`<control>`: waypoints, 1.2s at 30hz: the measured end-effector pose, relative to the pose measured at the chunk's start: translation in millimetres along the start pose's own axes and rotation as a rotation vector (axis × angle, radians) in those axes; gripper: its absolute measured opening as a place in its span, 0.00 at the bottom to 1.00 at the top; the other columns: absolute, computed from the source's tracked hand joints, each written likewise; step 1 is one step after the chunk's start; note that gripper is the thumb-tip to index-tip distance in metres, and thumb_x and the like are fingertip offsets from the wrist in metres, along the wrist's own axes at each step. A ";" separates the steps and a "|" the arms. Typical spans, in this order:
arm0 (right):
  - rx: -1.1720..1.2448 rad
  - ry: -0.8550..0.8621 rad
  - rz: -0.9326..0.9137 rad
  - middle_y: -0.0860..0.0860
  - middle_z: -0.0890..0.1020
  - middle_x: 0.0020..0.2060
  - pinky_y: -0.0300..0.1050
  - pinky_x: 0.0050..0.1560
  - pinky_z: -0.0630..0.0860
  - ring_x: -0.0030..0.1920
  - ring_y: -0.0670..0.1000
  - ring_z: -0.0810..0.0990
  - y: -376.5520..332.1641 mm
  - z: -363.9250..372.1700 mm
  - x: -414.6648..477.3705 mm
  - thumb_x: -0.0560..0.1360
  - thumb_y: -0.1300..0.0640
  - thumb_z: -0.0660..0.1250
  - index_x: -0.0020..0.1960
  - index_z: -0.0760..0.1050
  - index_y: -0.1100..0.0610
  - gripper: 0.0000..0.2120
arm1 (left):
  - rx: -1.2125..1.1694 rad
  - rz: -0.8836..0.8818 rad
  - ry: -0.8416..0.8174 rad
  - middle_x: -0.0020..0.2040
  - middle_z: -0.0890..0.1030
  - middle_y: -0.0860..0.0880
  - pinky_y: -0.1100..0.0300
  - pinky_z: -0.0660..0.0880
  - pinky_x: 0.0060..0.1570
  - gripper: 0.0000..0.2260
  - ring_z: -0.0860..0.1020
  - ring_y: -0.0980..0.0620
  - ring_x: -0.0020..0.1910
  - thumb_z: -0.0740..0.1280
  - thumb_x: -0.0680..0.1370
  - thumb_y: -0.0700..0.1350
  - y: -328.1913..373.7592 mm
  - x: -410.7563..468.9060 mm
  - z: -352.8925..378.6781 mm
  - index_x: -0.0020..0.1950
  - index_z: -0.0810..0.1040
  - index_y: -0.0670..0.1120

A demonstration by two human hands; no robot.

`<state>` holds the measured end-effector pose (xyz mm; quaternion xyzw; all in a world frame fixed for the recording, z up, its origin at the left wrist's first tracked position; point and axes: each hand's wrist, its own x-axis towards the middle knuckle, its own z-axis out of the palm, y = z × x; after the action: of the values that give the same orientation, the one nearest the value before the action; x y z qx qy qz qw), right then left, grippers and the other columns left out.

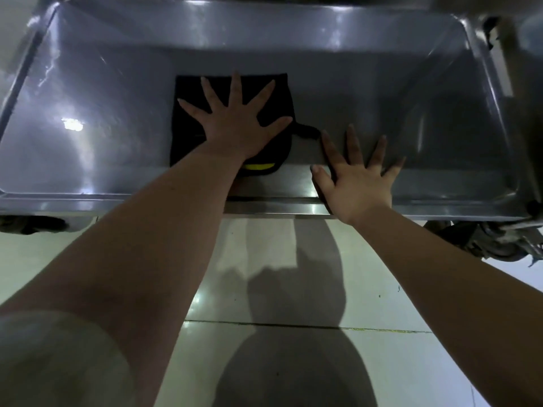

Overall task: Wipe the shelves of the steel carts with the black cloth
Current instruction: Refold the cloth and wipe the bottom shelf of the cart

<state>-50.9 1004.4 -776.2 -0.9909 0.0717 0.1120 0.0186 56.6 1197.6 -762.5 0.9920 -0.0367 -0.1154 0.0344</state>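
shelf (102,118): shallow steel tray, low on the cart, long axis left-right across view. cloth (188,92) lies flat on it, centre-left, near the front rim (132,198). It's folded to a near-square pad with no clear long axis. Far edge runs parallel to the back wall, yellow strip (258,166) at the near end, loose tail pointing right. left hand (235,121) flat on the cloth, fingers splayed, not gripping, likely to spread wipe pressure. right hand (358,177) also splayed, palm on the rim, probably steadying the cart.
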 end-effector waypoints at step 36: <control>0.010 -0.005 -0.075 0.43 0.39 0.78 0.76 0.68 0.37 0.77 0.62 0.36 -138.2 5.6 8.0 0.81 0.39 0.42 0.75 0.38 0.32 0.24 | -0.030 -0.075 0.054 0.80 0.36 0.54 0.20 0.37 0.61 0.38 0.34 0.32 0.75 0.42 0.68 0.80 -138.5 -41.2 7.2 0.75 0.39 0.70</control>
<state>-24.2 1140.3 -780.6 -0.9926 0.0352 0.1133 0.0277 23.9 1338.3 -770.8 0.9949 0.0033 -0.0902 0.0460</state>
